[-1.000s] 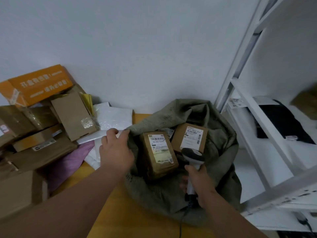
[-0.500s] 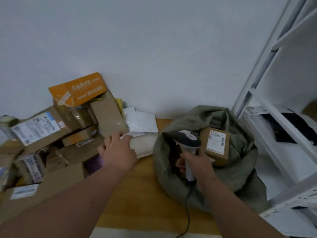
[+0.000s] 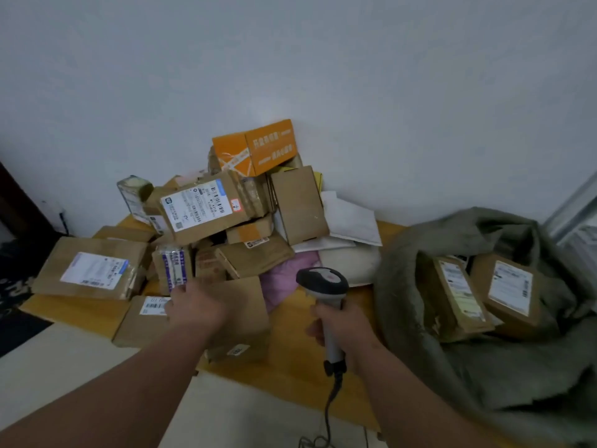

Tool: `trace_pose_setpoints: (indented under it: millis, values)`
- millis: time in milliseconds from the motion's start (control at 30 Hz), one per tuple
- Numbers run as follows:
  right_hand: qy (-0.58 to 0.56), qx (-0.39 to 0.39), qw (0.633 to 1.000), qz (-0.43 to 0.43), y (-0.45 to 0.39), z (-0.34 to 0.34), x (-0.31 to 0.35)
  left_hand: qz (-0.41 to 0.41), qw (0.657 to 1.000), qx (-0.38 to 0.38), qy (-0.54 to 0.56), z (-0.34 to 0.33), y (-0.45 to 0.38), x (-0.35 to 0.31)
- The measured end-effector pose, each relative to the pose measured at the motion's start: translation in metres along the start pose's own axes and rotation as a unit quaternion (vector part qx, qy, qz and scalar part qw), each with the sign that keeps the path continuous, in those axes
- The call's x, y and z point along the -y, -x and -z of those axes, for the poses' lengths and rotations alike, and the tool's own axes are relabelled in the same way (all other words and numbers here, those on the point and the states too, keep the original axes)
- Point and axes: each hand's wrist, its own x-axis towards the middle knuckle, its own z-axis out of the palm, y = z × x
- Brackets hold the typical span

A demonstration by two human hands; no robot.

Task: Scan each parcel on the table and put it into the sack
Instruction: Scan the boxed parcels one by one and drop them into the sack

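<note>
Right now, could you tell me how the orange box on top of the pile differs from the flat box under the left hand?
The orange box is bright orange with pale printed lettering; the flat box is plain brown with a white barcode label. The orange box is perched atop the pile by the wall; the flat box lies on the table's near side. Nothing touches the orange box; the left hand hovers over or rests on the flat box. Both are closed cardboard parcels.

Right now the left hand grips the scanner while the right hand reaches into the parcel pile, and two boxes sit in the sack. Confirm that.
The hands are swapped. In the head view the right hand grips the scanner, and the left hand reaches into the parcel pile. Two boxes do sit in the sack.
</note>
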Motion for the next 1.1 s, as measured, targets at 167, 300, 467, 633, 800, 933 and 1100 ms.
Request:
trace_pose_setpoints:
  millis: [167,300,467,633,800,933,1100]
  values:
    - [0.014,-0.002,1.000,-0.016,-0.015,-0.041,-0.006,0.047,0.984,0.092,0.148,-0.010,-0.009,0.023]
    - [0.045,0.003,0.998,-0.041,-0.018,-0.063,-0.014,0.065,0.973,0.144,0.168,-0.016,-0.011,0.029]
    - [-0.018,0.000,0.998,-0.053,-0.012,-0.050,-0.027,0.058,0.957,0.213,0.188,-0.012,-0.006,0.020]
    - [-0.133,-0.089,0.982,-0.100,-0.012,-0.015,-0.023,0.022,0.929,0.288,0.233,-0.014,0.016,-0.005]
    - [-0.165,-0.118,0.979,-0.024,0.000,0.016,-0.026,-0.010,0.910,0.301,0.285,-0.025,0.035,-0.035]
    - [-0.182,-0.127,0.975,0.002,0.008,0.027,-0.030,-0.019,0.904,0.291,0.313,-0.027,0.044,-0.050]
    - [-0.195,-0.132,0.972,0.011,0.012,0.037,-0.030,-0.002,0.892,0.281,0.354,-0.026,0.045,-0.056]
